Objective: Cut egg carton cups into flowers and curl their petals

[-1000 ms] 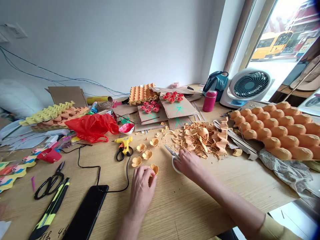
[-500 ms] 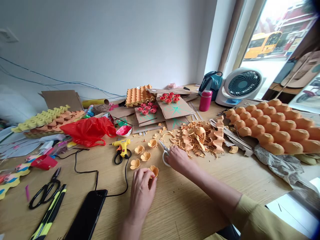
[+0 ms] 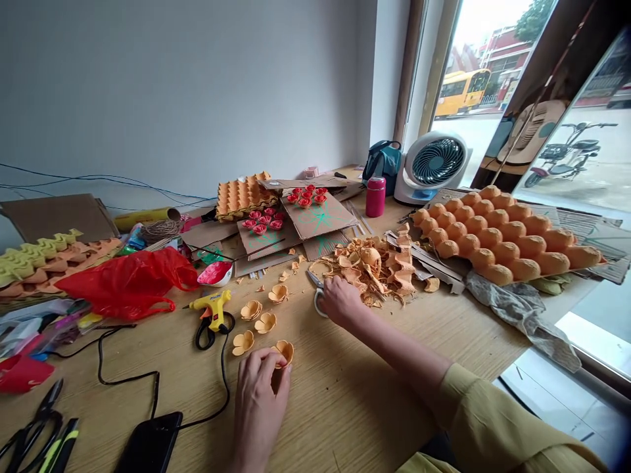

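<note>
My left hand (image 3: 260, 394) is closed with its fingertips on the edge of a petal-cut egg-carton cup (image 3: 284, 352), low over the near table. My right hand (image 3: 341, 301) is closed at the white handles of a pair of scissors (image 3: 319, 302), which lie on the table with the blades pointing away to the left; its fingertips are partly hidden. Several more cut cups, one a nested stack (image 3: 251, 310) and another a single cup (image 3: 243, 342), sit between my left hand and the yellow glue gun (image 3: 213, 307).
Carton scraps (image 3: 367, 266) are heaped beyond my right hand. A large orange egg tray (image 3: 497, 230) is at the right. Red paper-pulp flowers (image 3: 306, 196) rest on cardboard at the back. Left are a red plastic bag (image 3: 131, 282), a cable and a black phone (image 3: 148, 443).
The view has turned to the right, so everything appears shifted left. Both hands keep nearly the same place on the table, still at the cup and the scissors.
</note>
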`<state>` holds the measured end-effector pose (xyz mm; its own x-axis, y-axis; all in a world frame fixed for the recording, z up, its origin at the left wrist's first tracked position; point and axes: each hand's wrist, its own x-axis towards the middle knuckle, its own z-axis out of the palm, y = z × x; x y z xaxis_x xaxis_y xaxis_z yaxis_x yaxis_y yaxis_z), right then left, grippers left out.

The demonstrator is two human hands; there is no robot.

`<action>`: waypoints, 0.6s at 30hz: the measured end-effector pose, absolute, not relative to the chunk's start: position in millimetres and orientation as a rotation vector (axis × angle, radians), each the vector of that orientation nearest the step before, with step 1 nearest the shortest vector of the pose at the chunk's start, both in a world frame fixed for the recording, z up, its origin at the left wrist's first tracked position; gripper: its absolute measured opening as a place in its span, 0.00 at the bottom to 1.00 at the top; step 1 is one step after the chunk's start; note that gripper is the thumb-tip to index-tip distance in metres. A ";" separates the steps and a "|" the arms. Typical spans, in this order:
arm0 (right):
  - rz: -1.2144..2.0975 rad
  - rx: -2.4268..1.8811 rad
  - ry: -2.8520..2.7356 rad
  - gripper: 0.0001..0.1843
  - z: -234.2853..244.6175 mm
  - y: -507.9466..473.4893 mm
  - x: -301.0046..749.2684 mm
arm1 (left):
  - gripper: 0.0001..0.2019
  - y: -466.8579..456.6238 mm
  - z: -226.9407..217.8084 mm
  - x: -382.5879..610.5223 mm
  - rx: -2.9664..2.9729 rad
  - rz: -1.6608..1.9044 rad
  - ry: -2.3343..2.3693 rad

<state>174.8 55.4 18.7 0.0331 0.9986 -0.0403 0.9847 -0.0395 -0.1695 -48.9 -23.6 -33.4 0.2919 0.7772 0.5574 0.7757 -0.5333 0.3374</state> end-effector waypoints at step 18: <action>0.042 -2.484 -1.745 0.17 -0.2 -15.2 281.9 | 0.03 -26.1 -32.6 -47.0 2.484 1.065 1.583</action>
